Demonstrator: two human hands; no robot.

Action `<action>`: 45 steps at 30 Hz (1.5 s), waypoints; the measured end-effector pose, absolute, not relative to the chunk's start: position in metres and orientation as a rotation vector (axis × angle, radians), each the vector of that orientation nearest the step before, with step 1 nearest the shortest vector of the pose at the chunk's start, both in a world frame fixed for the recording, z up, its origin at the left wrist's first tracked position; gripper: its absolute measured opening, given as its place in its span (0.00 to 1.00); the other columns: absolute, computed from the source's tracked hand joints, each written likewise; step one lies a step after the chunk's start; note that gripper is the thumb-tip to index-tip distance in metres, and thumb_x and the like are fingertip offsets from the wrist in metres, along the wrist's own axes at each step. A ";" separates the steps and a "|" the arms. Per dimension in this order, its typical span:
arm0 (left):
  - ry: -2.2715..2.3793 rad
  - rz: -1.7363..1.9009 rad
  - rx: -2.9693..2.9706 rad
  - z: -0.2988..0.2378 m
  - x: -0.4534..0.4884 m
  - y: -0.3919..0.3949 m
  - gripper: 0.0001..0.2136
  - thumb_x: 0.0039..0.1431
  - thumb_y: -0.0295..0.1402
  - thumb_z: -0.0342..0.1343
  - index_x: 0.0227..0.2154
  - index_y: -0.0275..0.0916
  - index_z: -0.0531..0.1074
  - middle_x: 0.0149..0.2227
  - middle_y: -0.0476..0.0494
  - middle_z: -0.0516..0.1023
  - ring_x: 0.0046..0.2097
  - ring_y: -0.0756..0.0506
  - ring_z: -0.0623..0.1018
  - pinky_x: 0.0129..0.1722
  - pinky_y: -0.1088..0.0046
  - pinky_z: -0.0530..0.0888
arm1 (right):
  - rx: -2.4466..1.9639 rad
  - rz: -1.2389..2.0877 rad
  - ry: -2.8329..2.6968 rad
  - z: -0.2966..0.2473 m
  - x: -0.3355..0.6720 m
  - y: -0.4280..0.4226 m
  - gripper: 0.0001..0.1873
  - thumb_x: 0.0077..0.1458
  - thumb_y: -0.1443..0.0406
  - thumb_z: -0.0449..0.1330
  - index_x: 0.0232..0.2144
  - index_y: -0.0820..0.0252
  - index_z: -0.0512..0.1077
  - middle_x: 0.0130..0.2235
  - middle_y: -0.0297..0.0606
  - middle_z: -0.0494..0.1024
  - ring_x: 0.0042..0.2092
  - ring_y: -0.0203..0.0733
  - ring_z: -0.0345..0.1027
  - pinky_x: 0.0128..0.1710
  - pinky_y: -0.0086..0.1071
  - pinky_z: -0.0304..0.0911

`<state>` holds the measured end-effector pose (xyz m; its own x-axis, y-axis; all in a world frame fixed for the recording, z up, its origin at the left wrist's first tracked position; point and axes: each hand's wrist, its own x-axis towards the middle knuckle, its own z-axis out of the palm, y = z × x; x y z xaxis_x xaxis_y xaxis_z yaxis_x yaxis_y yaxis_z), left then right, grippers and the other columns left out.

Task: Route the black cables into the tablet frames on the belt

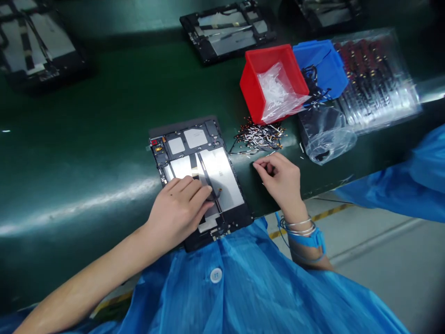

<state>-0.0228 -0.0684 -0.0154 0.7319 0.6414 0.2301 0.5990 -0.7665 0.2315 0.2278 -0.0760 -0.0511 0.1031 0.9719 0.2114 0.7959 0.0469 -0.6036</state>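
Note:
An opened tablet point(222, 178), its silver battery and black ribbon cables exposed, lies slightly turned in front of me at the table edge. Over its lower half is my left hand point(179, 206), thumb and forefinger pinched on a short dark cable point(219, 192) with a coppery tip. My right hand point(280, 176) is closed in a pinch just above the table, right of the tablet; whatever is between its fingertips cannot be made out. Close behind it spreads a loose pile of small wired parts point(260, 135), silver, black and orange.
Behind the pile stand a red bin point(252, 88) with a bag of small white pieces and a blue bin point(330, 69) with black cables. A clear bag point(328, 134) and a plastic tray of parts point(378, 83) lie rightward. Another opened tablet point(229, 32) rests farther back.

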 end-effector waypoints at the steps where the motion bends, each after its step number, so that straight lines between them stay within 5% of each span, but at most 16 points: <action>1: 0.982 0.494 2.775 -0.019 -0.026 -0.071 0.07 0.64 0.30 0.51 0.36 0.34 0.73 0.32 0.41 0.76 0.34 0.43 0.74 0.32 0.68 0.69 | -1.777 0.398 -1.696 -0.047 0.220 -0.081 0.06 0.53 0.67 0.61 0.25 0.57 0.74 0.24 0.30 0.69 0.25 0.33 0.60 0.26 0.29 0.57; 7: 0.825 0.646 2.872 -0.036 -0.031 -0.076 0.16 0.63 0.19 0.42 0.46 0.33 0.73 0.33 0.41 0.76 0.34 0.45 0.73 0.33 0.70 0.68 | -1.582 0.472 -1.819 -0.031 0.168 -0.108 0.05 0.57 0.67 0.59 0.29 0.57 0.75 0.28 0.32 0.75 0.26 0.33 0.64 0.25 0.29 0.60; 14: 0.765 0.634 2.970 -0.041 -0.028 -0.078 0.13 0.65 0.21 0.43 0.45 0.28 0.73 0.32 0.40 0.75 0.36 0.44 0.73 0.33 0.68 0.66 | -1.545 0.362 -1.932 -0.035 0.163 -0.102 0.06 0.58 0.68 0.58 0.31 0.57 0.75 0.29 0.34 0.77 0.28 0.34 0.66 0.27 0.31 0.62; 19: 0.871 0.605 2.943 -0.042 -0.029 -0.080 0.18 0.62 0.18 0.42 0.52 0.27 0.69 0.40 0.35 0.76 0.41 0.42 0.73 0.37 0.67 0.68 | -1.476 0.343 -1.987 -0.032 0.167 -0.090 0.06 0.59 0.67 0.58 0.31 0.56 0.74 0.29 0.33 0.77 0.29 0.34 0.67 0.27 0.31 0.62; 35: 0.892 0.518 2.977 -0.038 -0.029 -0.073 0.14 0.64 0.22 0.44 0.46 0.30 0.74 0.40 0.36 0.75 0.41 0.41 0.72 0.37 0.66 0.67 | -1.161 0.308 -2.359 -0.040 0.173 -0.059 0.09 0.61 0.68 0.54 0.32 0.56 0.74 0.31 0.35 0.78 0.35 0.38 0.70 0.35 0.33 0.67; 45: 0.910 0.511 2.963 -0.039 -0.029 -0.074 0.15 0.65 0.23 0.42 0.47 0.29 0.73 0.41 0.37 0.76 0.42 0.41 0.72 0.37 0.66 0.67 | -1.135 -0.202 -2.513 -0.039 0.174 -0.080 0.10 0.59 0.72 0.56 0.40 0.61 0.75 0.33 0.39 0.77 0.33 0.37 0.66 0.31 0.31 0.63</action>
